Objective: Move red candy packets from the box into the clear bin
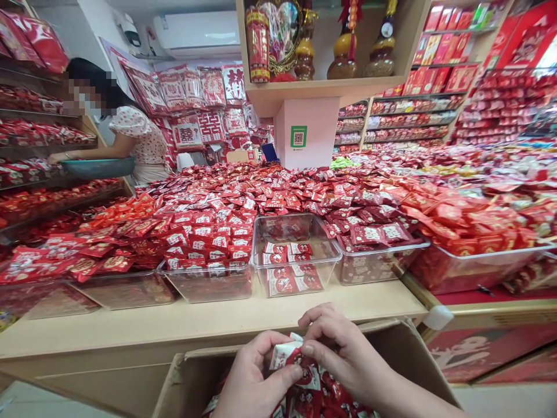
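Observation:
Low in front of me, my left hand [263,374] is closed round a small red-and-white sealed packet [285,355], with the thumb pressed on its face. On the same packet's right side, my right hand [343,342] is closed too, its thumb against the packet and its fingers curled above. Both hands are over an open cardboard box [167,386]. Inside it lies a heap of similar red packets [333,397], partly hidden by my hands and forearms. Beyond the box, a clear plastic bin [297,261] holds several red-and-white packets laid in rows.
A cream counter ledge [209,313] runs between box and bins. Beside the low-filled bin stand heaped bins of red packets [204,244] and dark red packets [369,232]. At the back left a person [139,133] holds a teal basin [100,167]. A white pillar [319,128] supports a display shelf.

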`<state>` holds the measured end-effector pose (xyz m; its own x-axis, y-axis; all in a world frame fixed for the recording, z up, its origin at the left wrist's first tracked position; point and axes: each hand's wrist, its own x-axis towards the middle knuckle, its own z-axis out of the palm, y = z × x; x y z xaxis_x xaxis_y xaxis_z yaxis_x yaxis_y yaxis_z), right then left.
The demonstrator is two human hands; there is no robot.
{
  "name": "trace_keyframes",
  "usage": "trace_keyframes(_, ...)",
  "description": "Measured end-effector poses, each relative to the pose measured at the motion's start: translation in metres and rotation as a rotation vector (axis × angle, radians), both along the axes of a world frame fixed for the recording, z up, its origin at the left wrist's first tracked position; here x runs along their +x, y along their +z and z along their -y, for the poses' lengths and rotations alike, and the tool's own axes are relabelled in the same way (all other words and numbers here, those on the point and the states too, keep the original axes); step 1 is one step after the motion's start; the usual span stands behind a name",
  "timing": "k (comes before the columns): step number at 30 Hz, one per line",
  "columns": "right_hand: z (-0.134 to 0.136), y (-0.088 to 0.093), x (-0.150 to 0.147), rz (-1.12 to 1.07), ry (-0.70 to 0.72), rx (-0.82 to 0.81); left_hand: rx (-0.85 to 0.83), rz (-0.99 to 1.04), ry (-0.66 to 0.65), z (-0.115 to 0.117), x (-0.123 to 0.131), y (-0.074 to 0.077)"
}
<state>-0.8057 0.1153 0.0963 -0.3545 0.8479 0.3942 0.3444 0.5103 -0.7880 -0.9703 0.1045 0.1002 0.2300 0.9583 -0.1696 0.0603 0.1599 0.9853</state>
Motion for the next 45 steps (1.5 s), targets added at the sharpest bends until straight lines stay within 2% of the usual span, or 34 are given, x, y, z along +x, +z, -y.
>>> trace_keyframes(6,0.0,0.0,0.0,-0.023,0.007,0.047,-0.024,0.016,-0.082,-0.003,-0.002,-0.002)
trace_keyframes(15,-0.001,0.005,0.001,-0.068,-0.012,-0.101,-0.099,0.222,-0.194,-0.004,-0.007,0.001)
trace_keyframes(22,0.0,0.002,0.002,-0.003,-0.059,-0.11,-0.136,0.244,-0.109,-0.005,-0.003,0.001)
trace_keyframes(25,0.001,-0.002,0.004,0.068,-0.08,0.014,-0.136,0.234,-0.091,-0.007,-0.004,0.001)
trace_keyframes(28,0.003,-0.001,0.005,0.122,-0.006,0.224,-0.106,0.198,-0.113,-0.008,-0.005,0.0)
trace_keyframes(31,0.005,0.003,0.005,0.209,0.07,0.327,-0.08,0.193,-0.119,-0.009,-0.006,-0.002)
trace_keyframes(35,0.008,0.004,0.002,0.286,0.083,0.33,-0.09,0.218,-0.119,-0.01,-0.007,-0.003)
trace_keyframes(41,0.01,-0.007,0.0,0.203,0.039,0.238,-0.057,0.194,-0.178,-0.008,-0.009,0.003)
trace_keyframes(43,0.008,-0.004,0.003,0.191,-0.01,0.229,-0.067,0.158,-0.182,-0.01,-0.012,0.006)
trace_keyframes(45,0.0,0.008,0.009,0.216,-0.077,0.269,-0.071,0.118,-0.146,-0.015,-0.017,0.008)
